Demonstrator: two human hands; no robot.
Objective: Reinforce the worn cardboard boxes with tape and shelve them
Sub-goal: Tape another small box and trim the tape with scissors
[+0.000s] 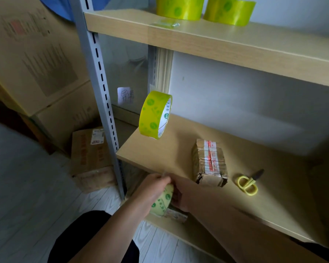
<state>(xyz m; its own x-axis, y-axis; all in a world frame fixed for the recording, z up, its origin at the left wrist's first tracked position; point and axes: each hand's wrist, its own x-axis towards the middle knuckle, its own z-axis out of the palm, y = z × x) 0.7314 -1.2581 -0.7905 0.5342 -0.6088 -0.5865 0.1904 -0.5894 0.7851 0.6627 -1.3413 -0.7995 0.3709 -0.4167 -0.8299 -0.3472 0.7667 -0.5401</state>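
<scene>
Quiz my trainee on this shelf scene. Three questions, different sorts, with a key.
1. How many yellow-green tape rolls stand on the top wooden shelf?
2. True or false: the yellow-handled scissors and the small taped cardboard box lie on the same shelf.
3. The left hand: A lies flat on a shelf; B grips a pale tape roll; C holds the scissors.
Key: 1 two; 2 true; 3 B.
</scene>
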